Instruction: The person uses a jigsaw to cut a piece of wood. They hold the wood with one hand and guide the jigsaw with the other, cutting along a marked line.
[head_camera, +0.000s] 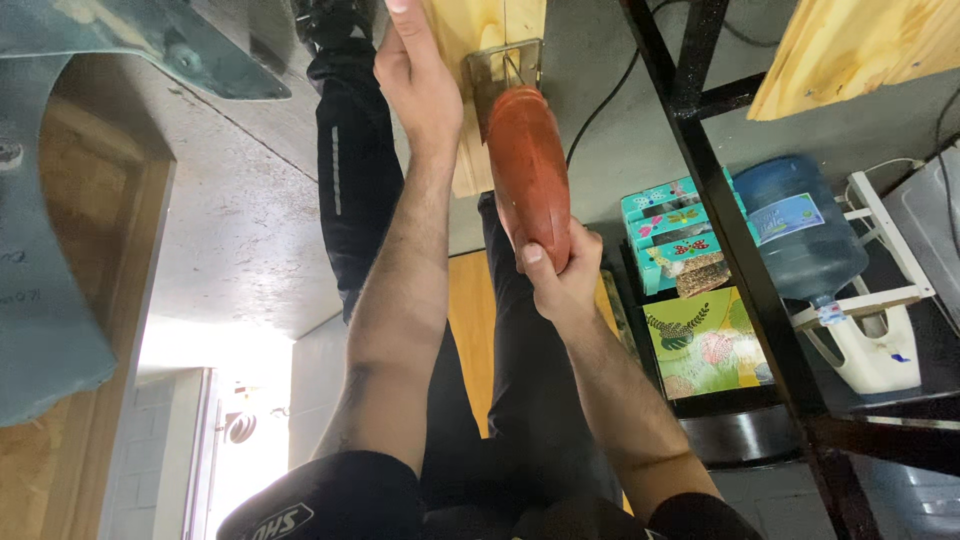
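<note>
My left hand (415, 75) lies flat on a pale wooden board (468, 30) at the top of the view, fingers stretched along its edge. My right hand (556, 272) grips the rear handle of a red power saw (528, 165). The saw's metal base plate (505, 62) rests against the same board, right beside my left hand. My legs in dark trousers (355, 170) show beneath both arms. The saw's blade is hidden.
A black metal frame (700, 110) runs diagonally on the right, with a second pale plank (860, 50) above it. Behind it are colourful patterned boxes (680, 235) and a blue water bottle (800, 235) on a white stand (880, 350). A black cable (610, 95) crosses the concrete floor (240, 200).
</note>
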